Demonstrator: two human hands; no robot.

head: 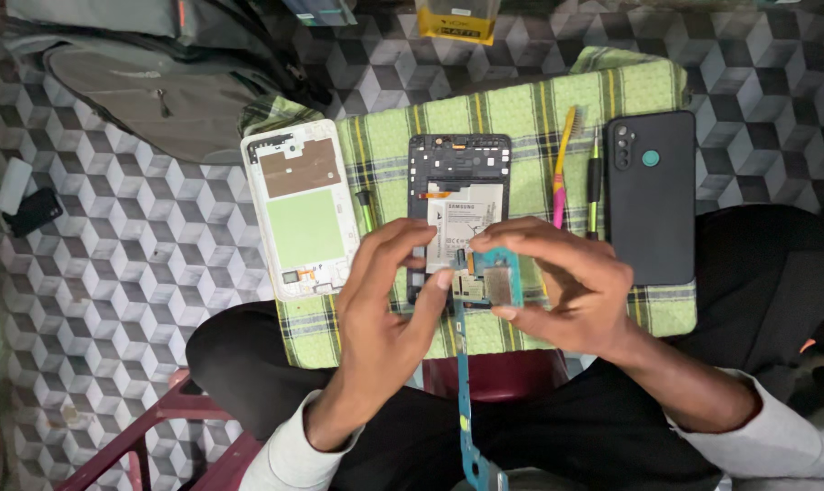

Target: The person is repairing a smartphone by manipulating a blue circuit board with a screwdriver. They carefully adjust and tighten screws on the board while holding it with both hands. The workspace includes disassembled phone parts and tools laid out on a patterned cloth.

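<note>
An opened phone (457,173) lies on a green checked cloth (521,109), its battery and black frame exposed. My right hand (562,286) grips the top of a long teal circuit board (471,382) that runs down toward me, just above the phone's lower end. My left hand (384,300) is beside it, fingertips touching the board and the phone's lower edge. A white back cover (300,209) with a green patch lies to the left of the phone.
A black phone (651,205) in a case lies at the right of the cloth, with a yellow-pink brush (562,173) and a screwdriver (594,186) beside it. A grey bag (157,82) sits far left. A small black device (32,211) lies on the patterned floor.
</note>
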